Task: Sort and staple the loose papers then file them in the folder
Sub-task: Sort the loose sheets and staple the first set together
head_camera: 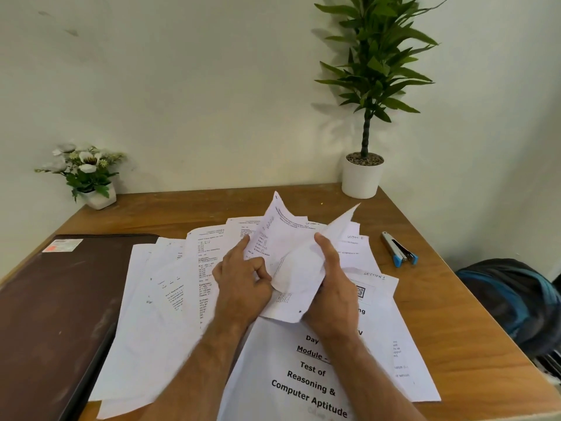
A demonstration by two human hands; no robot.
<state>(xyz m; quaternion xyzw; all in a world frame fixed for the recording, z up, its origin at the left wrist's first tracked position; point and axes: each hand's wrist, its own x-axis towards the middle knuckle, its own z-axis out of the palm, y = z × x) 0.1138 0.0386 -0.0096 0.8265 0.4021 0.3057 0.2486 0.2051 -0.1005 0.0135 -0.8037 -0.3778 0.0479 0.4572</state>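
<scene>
Loose printed papers lie fanned across the wooden table. My left hand and my right hand hold a small bundle of sheets lifted off the pile, its pages curling apart upward. The left forefinger presses on the front page while the right thumb bends a back page away. A cover sheet reading "Test of Reasoning & Computer Aptitude" lies under my wrists. A dark brown folder lies shut on the left. A grey and blue stapler rests on the table to the right.
A white pot with a tall green plant stands at the back right corner. A small pot of white flowers stands at the back left. A dark blue backpack sits beside the table's right edge.
</scene>
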